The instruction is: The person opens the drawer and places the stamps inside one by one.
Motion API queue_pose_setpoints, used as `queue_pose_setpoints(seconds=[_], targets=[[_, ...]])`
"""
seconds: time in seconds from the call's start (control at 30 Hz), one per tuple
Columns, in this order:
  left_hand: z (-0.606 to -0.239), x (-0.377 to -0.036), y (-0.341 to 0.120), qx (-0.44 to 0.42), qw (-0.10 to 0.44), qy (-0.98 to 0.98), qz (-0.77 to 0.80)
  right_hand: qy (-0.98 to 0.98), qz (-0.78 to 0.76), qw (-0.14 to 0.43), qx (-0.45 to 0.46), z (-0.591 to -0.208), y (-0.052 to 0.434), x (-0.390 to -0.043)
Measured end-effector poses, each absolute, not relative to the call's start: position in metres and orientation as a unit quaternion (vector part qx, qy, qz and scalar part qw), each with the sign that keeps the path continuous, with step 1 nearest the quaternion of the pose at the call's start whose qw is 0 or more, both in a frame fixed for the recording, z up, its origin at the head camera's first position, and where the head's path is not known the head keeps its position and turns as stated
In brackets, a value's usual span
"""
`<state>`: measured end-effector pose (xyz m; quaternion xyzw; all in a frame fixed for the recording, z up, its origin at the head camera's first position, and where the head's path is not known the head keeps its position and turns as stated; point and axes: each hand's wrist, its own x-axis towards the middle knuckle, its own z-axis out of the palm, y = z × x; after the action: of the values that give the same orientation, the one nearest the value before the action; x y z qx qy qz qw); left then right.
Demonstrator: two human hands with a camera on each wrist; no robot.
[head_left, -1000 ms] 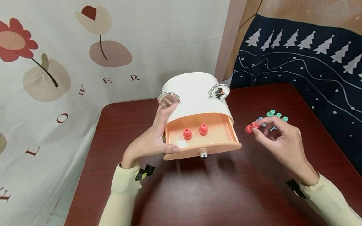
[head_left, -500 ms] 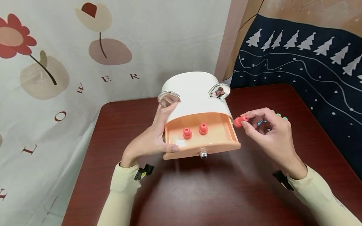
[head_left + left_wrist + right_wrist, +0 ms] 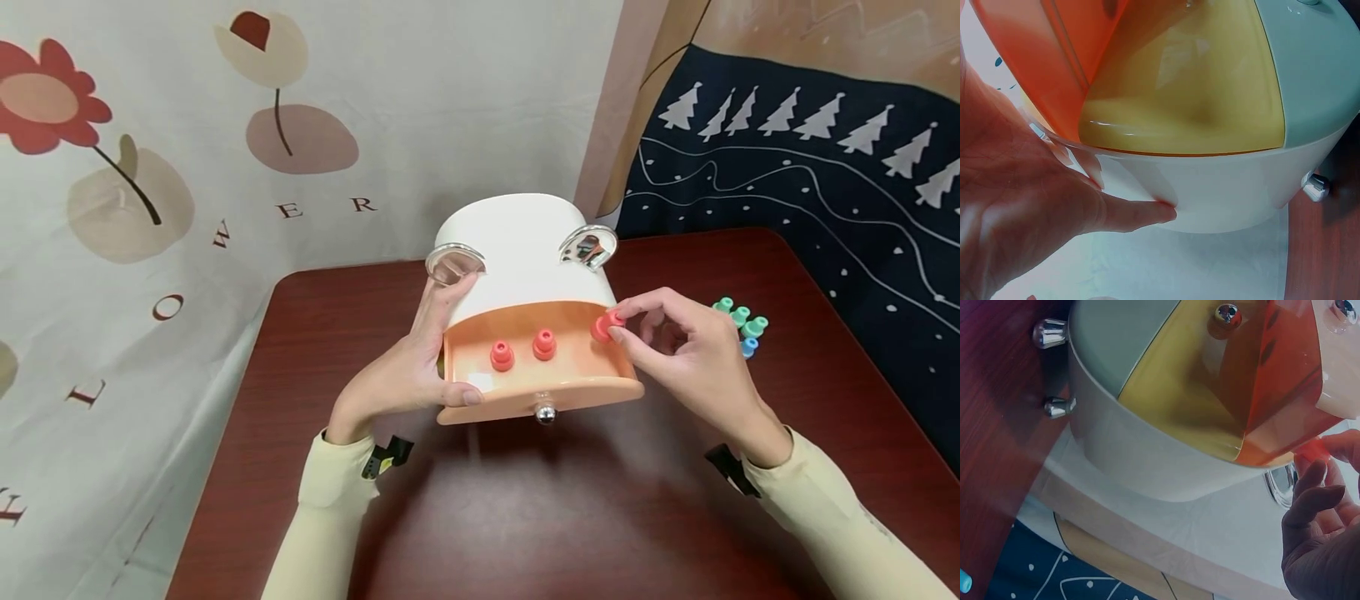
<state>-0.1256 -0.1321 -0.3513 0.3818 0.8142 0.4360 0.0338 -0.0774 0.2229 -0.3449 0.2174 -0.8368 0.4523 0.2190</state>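
Observation:
A small white drawer cabinet (image 3: pixel 517 237) stands on the table with its orange top drawer (image 3: pixel 573 360) pulled out. Two red pegs, a left one (image 3: pixel 502 356) and a middle one (image 3: pixel 544 344), sit upright inside. My left hand (image 3: pixel 408 371) grips the cabinet's left side, thumb over the drawer front and fingers by the ring-shaped handle (image 3: pixel 454 262). My right hand (image 3: pixel 686 346) pinches another red peg (image 3: pixel 604 327) between thumb and index finger, over the drawer's right end. In the right wrist view, that peg (image 3: pixel 1313 450) is partly hidden by the fingers.
Several green pegs (image 3: pixel 741 316) and a blue peg (image 3: pixel 749 347) stand on the table at the right. Below the open drawer, the wrist views show a yellow drawer (image 3: pixel 1185 87) and a green one (image 3: pixel 1316 62). Silver knobs (image 3: pixel 1054 332) stick out from the fronts.
My right hand has moved left with its red peg, from over the table to over the drawer, uncovering the green and blue pegs. My left hand stays on the cabinet.

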Motion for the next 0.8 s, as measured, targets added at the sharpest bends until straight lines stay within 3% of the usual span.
queue_pose_setpoints(seconds=[0.8], targets=[[-0.352, -0.123, -0.134, 0.391, 0.025, 0.812, 0.433, -0.880, 0.354, 0.169, 0.268, -0.340, 0.210, -0.085]])
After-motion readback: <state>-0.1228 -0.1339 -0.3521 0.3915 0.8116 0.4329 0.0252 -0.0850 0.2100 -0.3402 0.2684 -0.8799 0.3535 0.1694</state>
